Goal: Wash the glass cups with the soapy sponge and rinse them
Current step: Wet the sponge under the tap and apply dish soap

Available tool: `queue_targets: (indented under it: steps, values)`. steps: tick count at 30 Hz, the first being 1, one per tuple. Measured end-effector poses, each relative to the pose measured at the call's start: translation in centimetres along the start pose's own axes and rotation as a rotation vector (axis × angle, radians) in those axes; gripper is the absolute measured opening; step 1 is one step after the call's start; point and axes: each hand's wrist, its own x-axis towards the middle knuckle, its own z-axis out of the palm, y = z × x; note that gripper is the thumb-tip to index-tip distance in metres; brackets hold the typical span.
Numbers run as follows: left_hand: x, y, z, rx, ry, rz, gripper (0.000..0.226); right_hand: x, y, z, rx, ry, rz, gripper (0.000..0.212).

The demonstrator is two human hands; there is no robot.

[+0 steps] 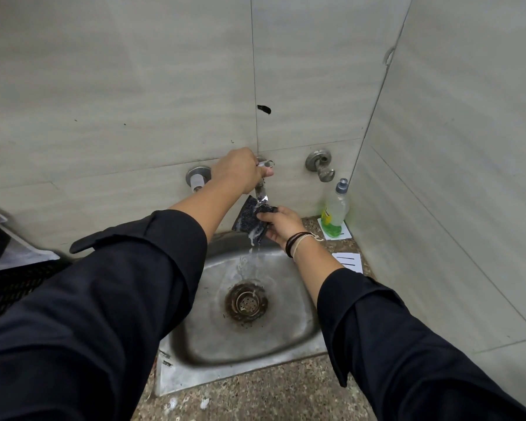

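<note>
Left hand (237,171) grips the tap (263,177); right hand (281,223) holds a seemingly soapy sponge (251,217) under running water.

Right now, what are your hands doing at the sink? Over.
Left hand grips the tap, water running. Right hand holds the soapy sponge under the stream. No glass cups in view. Nothing blocking the sink.

Green soap bottle (335,208) on speckled counter (286,396), corner beside second wall tap (321,165).

- The sponge (253,218) is dark, flat and foamy, with white suds dripping off its lower edge.
- It is held tilted under the running tap, above the sink's rim at 12 o'clock from the drain.
- No glass cups are in view.
</note>
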Motion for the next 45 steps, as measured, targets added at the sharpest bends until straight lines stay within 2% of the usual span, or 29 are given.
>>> queue_targets:
  steps: [7, 17, 26, 33, 36, 39, 42, 45]
  values:
    - [-0.1, 0.0, 0.2, -0.011, 0.007, -0.005, 0.042, -0.7, -0.3, -1.4, 0.165, 0.119, 0.100, 0.013]
    - [-0.1, -0.1, 0.2, -0.039, 0.006, -0.011, 0.042, -0.9, -0.2, -1.1, 0.241, 0.081, 0.136, 0.012]
    - [-0.1, -0.1, 0.1, -0.057, 0.009, -0.008, 0.036, -0.4, -0.2, -0.8, 0.260, 0.136, 0.139, 0.007]
    - [0.1, -0.5, 0.4, -0.048, 0.006, 0.002, 0.037, -0.2, -0.3, -1.1, 0.286, 0.148, 0.139, 0.012]
    - [0.3, -0.6, 0.4, -0.056, -0.005, 0.015, 0.037, -0.2, -0.2, -1.2, 0.185, 0.098, 0.087, 0.024]
    - [0.0, -0.4, 0.1, -0.029, -0.002, 0.021, 0.038, -0.3, 0.0, -1.1, -0.029, 0.027, 0.009, 0.028]
    - [-0.3, -0.6, 0.8, -0.103, 0.040, 0.145, 0.034, -0.4, 0.2, -1.0, -0.243, 0.001, -0.036, 0.032]
    - [-0.8, -1.7, 1.9, -0.212, 0.037, 0.268, 0.036, -1.0, 0.1, -0.8, -0.350, -0.012, -0.063, 0.034]
